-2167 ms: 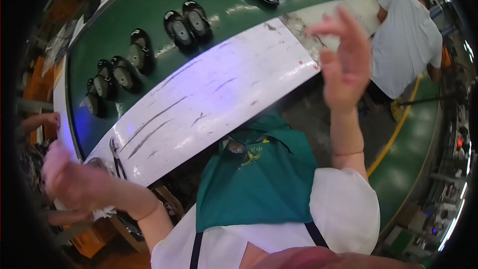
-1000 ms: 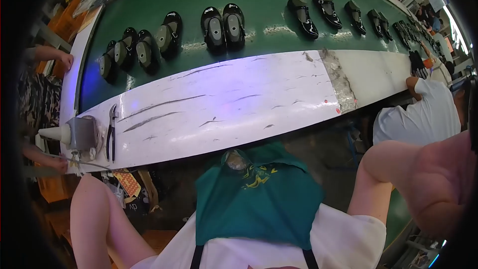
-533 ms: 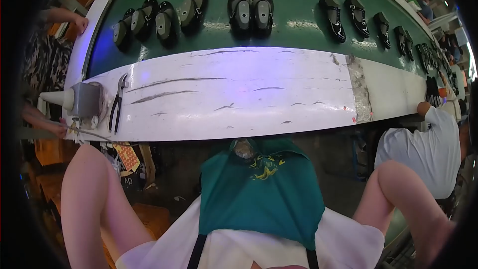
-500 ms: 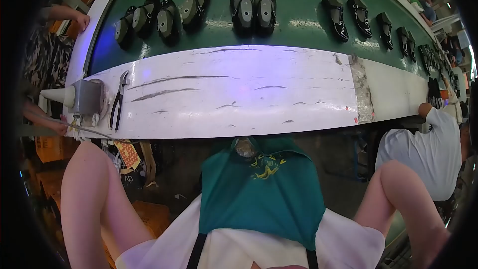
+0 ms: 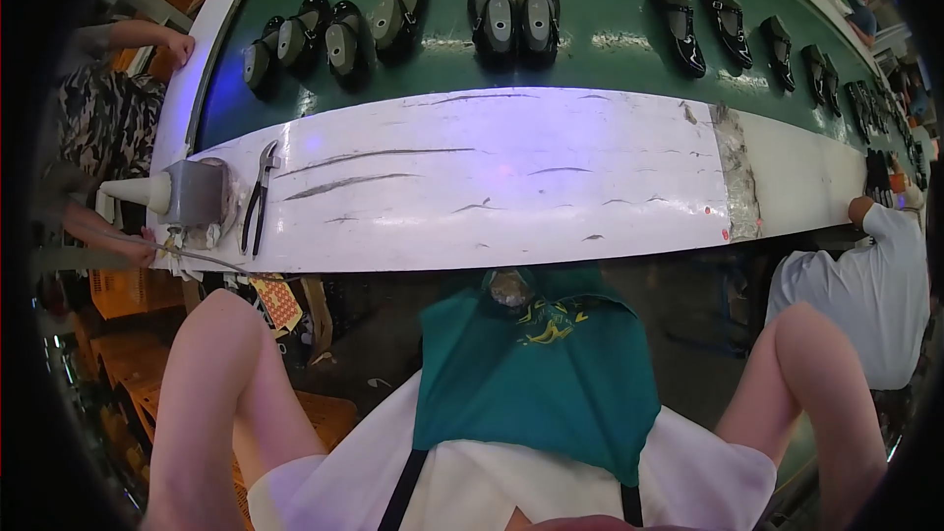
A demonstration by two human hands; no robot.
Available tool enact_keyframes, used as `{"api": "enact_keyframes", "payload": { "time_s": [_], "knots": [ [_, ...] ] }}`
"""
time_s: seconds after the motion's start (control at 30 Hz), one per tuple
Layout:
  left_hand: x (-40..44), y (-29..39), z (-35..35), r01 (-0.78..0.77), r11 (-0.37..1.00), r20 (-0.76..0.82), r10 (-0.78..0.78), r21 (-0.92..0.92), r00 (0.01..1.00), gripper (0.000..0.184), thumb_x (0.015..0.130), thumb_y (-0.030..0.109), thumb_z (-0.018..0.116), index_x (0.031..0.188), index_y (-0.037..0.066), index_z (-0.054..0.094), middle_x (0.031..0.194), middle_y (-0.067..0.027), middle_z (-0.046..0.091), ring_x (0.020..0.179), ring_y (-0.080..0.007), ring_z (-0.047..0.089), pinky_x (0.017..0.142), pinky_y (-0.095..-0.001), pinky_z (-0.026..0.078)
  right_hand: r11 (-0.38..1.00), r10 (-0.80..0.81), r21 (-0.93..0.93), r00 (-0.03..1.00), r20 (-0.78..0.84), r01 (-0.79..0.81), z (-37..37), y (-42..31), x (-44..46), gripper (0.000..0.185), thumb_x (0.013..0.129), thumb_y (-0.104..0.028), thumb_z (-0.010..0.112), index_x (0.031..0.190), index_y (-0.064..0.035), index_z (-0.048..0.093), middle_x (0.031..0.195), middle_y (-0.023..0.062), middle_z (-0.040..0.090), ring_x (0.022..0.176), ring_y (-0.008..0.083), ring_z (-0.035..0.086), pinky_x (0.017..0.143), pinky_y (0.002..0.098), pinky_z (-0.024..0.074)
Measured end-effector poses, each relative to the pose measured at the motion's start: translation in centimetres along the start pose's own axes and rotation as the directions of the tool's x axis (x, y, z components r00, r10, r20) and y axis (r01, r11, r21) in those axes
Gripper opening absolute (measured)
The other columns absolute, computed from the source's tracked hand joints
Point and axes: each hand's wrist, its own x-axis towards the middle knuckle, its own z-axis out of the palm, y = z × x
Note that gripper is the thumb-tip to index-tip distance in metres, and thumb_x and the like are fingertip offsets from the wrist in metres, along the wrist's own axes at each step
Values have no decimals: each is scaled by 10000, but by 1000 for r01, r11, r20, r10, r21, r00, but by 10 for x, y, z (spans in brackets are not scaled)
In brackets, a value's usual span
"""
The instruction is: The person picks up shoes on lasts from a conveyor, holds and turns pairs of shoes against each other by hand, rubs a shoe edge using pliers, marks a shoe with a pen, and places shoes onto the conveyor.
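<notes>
Neither of my hands shows. My bare left arm (image 5: 211, 374) and right arm (image 5: 826, 383) are bent at the elbows, and both forearms run back out of the bottom of the view. In front of me is a white work board (image 5: 511, 187) with dark scuffs. Black-handled pliers (image 5: 259, 199) lie at its left end, beside a grey box-shaped holder (image 5: 197, 192) with a white cone-shaped nozzle (image 5: 138, 194). Across the green surface (image 5: 610, 5) behind stand a middle pair of glossy black strap shoes (image 5: 514, 20), several more at left (image 5: 344, 39) and others at right (image 5: 728, 25).
At the left stands a person in camouflage trousers (image 5: 108, 128), one hand (image 5: 180, 47) at the table edge. A person in a white shirt (image 5: 855, 295) sits at the right. Orange crates (image 5: 133, 292) are below left. A green apron (image 5: 536, 383) covers my front.
My view has shifted slightly, so the table and shoes appear a little farther right. My arms stay bent; the pliers and shoes keep their places on the table.
</notes>
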Motion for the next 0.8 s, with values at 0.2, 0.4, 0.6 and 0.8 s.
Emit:
{"api": "enact_keyframes", "payload": {
  "time_s": [0.2, 0.4, 0.6, 0.8],
  "knots": [
    [-28, -6, 112, 93, 996, 10, -93, 8, 996, 388, 977, 212, 454, 1364, 205, 420, 1012, 5, 645, 728, -134, 581, 798, -311, 537, 1000, -1, 30, 998, 59, -1, -4, -1, 13, 289, 989, -302, 436, 1051, -82, 612, 902, 65, 653, 789, 172, 604, 708, 280, 486],
    [-28, 0, 100, 135, 989, 94, -139, 56, 986, 361, 976, 209, 456, 1336, 194, 444, 1012, 4, 646, 749, -133, 585, 799, -309, 535, 996, -25, 88, 999, 47, 20, -3, -6, 19, 282, 985, -291, 442, 1054, -76, 609, 923, 67, 646, 816, 175, 594, 733, 285, 475],
    [-26, 0, 80, 142, 989, 180, -147, 38, 973, 334, 975, 205, 458, 1308, 183, 467, 1013, 3, 647, 770, -133, 588, 800, -308, 533, 996, -45, 76, 999, 4, 44, 0, -18, 14, 275, 980, -280, 448, 1058, -70, 606, 944, 69, 640, 843, 178, 585, 758, 291, 465],
    [-28, 1, 90, 93, 995, 176, -96, 26, 980, 310, 973, 202, 461, 1280, 173, 491, 1014, 2, 648, 791, -132, 591, 800, -306, 531, 984, -173, 42, 984, -42, 175, 4, -25, 16, 268, 976, -269, 454, 1062, -64, 604, 965, 71, 634, 870, 181, 576, 782, 296, 454]
  ]
}}
